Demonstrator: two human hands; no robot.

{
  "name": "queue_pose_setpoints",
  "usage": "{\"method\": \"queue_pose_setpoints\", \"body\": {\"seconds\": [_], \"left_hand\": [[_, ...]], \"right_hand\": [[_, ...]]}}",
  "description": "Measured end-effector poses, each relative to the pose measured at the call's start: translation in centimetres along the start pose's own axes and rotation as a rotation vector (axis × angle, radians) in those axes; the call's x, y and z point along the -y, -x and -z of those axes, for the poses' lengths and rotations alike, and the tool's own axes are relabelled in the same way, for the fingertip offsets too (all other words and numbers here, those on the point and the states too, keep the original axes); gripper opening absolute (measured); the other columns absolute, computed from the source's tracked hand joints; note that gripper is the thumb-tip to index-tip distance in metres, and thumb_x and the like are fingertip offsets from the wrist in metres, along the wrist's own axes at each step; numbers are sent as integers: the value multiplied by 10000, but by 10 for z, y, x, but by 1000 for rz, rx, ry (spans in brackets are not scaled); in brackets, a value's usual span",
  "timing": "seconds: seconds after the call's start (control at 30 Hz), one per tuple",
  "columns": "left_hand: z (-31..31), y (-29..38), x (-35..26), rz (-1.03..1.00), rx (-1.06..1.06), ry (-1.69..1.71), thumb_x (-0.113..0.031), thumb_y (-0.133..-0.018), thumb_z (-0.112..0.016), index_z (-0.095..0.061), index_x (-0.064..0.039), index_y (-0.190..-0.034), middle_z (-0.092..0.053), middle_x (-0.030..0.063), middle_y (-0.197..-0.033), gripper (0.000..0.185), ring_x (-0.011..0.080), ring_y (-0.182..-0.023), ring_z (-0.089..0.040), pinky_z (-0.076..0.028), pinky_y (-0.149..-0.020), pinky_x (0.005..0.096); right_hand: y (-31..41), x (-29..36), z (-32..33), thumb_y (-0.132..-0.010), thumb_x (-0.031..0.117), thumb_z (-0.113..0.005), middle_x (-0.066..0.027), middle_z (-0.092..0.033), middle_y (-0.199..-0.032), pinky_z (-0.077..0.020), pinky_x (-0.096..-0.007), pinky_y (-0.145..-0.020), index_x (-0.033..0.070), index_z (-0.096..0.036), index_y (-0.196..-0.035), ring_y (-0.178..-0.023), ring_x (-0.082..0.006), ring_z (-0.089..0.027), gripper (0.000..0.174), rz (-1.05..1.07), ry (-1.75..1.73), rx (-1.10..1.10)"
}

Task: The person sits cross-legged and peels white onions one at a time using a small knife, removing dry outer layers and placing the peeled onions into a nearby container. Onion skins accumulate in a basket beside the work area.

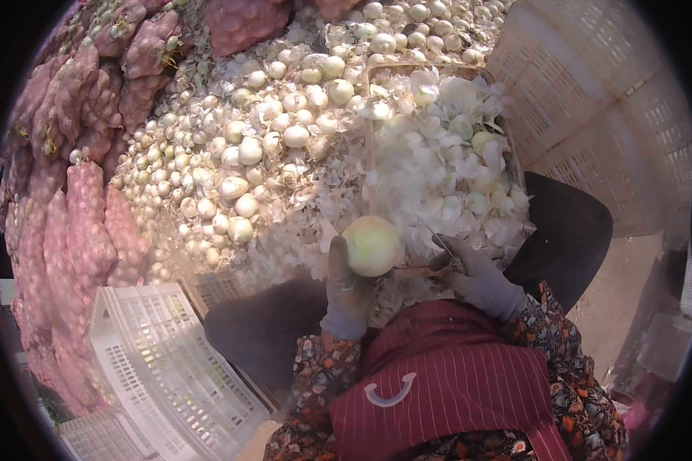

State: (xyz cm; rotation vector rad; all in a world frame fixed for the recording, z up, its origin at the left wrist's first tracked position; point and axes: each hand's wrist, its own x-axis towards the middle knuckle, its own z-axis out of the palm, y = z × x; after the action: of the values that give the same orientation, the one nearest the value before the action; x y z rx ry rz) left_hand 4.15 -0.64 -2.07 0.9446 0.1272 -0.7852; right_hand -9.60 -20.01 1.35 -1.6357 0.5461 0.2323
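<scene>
A large pale onion (372,246) with a greenish patch rests in my gloved left hand (347,294), the thumb along its left side. My right hand (477,278), also gloved, grips a small knife (440,239) whose thin blade points up and left, apart from the onion. Just beyond both hands stands a crate (371,144) heaped with loose papery onion skins (432,150), a few whole onions among them. Part of the knife's handle is hidden by my fingers.
Many white onions (251,151) lie over shed skins ahead and to the left. Pink mesh sacks of onions (89,219) are stacked at the far left. White plastic crates (167,357) stand beside my left knee, and tall stacked crates (600,115) rise at the right.
</scene>
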Motion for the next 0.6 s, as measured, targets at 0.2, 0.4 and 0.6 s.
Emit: {"method": "queue_pose_setpoints", "body": {"seconds": [0.2, 0.4, 0.6], "left_hand": [[-5, -5, 6, -383, -50, -476, -512, -1059, -460, -501, -39, -1363, -614, 131, -1252, 564, 255, -1081, -639, -553, -873, 391], [-21, 11, -16, -230, -125, 49, -487, -1066, -450, -490, -17, -1376, -598, 142, -1273, 564, 279, -1171, -601, -516, -992, 446], [-27, 16, -5, -388, -91, -331, -397, -1038, -545, -468, -3, -1403, -591, 152, -1309, 543, 318, -1151, -608, -521, -932, 466]], "right_hand": [[5, 9, -16, -894, 69, -620, -246, -659, -1229, -521, -391, -953, 23, -417, -1497, -1094, -324, -679, 638, 404, 430, 162], [-5, -7, -9, -908, 88, -600, -265, -672, -1202, -504, -416, -996, 46, -440, -1486, -1149, -385, -656, 601, -12, 502, 133], [-1, 13, -16, -891, 55, -621, -289, -530, -1411, -482, -426, -1043, -8, -325, -1527, -1291, -411, -557, 704, 184, 206, 64]]}}
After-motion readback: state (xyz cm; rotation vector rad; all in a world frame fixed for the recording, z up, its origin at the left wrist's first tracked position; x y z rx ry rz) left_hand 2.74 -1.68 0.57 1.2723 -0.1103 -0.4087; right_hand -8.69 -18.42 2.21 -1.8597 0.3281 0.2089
